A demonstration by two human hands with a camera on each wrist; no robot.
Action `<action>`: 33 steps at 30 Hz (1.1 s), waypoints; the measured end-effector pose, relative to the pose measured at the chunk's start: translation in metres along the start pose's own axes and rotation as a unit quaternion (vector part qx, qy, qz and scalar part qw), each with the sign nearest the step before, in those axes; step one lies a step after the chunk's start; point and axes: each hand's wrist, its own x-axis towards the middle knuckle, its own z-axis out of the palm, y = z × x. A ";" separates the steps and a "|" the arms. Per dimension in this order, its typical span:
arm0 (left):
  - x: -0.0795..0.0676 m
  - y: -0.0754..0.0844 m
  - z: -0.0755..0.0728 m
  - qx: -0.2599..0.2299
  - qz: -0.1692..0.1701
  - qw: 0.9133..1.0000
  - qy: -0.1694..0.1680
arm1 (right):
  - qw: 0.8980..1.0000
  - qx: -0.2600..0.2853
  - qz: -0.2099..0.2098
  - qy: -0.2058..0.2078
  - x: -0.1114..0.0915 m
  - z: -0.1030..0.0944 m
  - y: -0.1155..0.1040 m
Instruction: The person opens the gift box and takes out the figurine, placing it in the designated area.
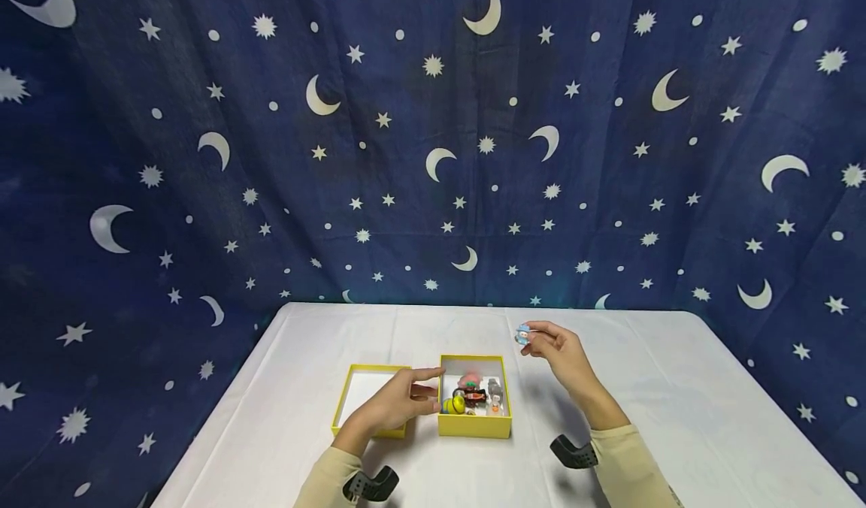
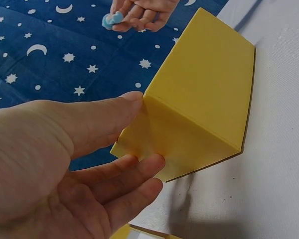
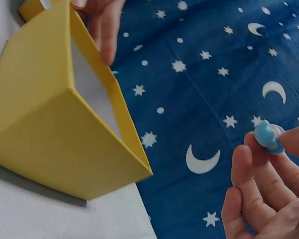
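Plainly, the right hand [image 1: 560, 354] pinches a blue figurine [image 1: 522, 334]; the relaxed left hand [image 1: 395, 403] touches a yellow box [image 1: 475, 426]; sleeve print [image 1: 673, 495] illegible.

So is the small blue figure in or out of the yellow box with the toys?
Out: in the head view, the right hand pinches the blue figure to the right of the yellow box.

The yellow box [image 1: 475, 426] is open from above; the left hand [image 1: 394, 403] and yellow lid [image 1: 365, 386] obstruct its left; right of the right hand [image 1: 567, 359], the surface [image 1: 676, 395] offers passage.
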 end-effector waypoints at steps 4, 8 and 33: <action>-0.001 -0.001 0.000 -0.001 -0.004 1.000 0.002 | 1.000 0.013 0.021 0.016 0.001 -0.007 0.003; 0.000 -0.001 0.000 0.002 -0.002 1.000 0.002 | 0.999 0.007 0.045 0.025 0.001 -0.015 0.007; -0.001 0.001 0.000 0.011 -0.003 1.000 0.001 | 0.993 -0.076 0.093 -0.004 -0.001 -0.056 0.035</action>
